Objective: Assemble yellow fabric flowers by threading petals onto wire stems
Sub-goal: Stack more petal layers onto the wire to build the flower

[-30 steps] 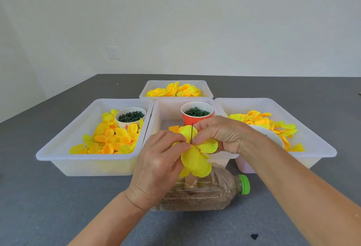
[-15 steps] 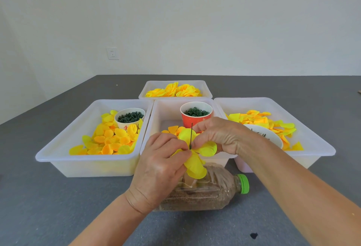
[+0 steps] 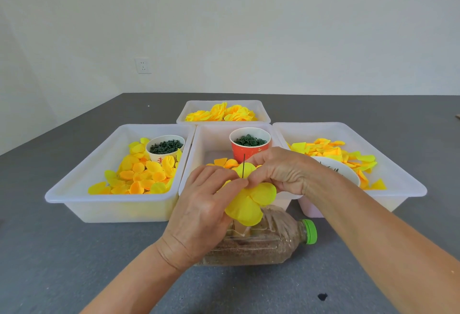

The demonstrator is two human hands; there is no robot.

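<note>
While several yellow petals (image 3: 251,201) are already sitting on the wire stem (image 3: 243,165) at frame centre, both hands are pinching them at the wire: left hand (image 3: 204,211) from the lower left, right hand (image 3: 281,174) from the right. The wire tip is poking up bare, so more petals probably are remaining. Finished flowers (image 3: 224,113) are lying in the upper-centre bin. The sand-filled bottle (image 3: 258,244) is lying beneath; the red cup (image 3: 249,146) is standing just behind.

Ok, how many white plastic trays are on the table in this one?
4: left tray, middle tray behind the hands, right tray, and a back tray behind the middle one. None seems hidden.
</note>
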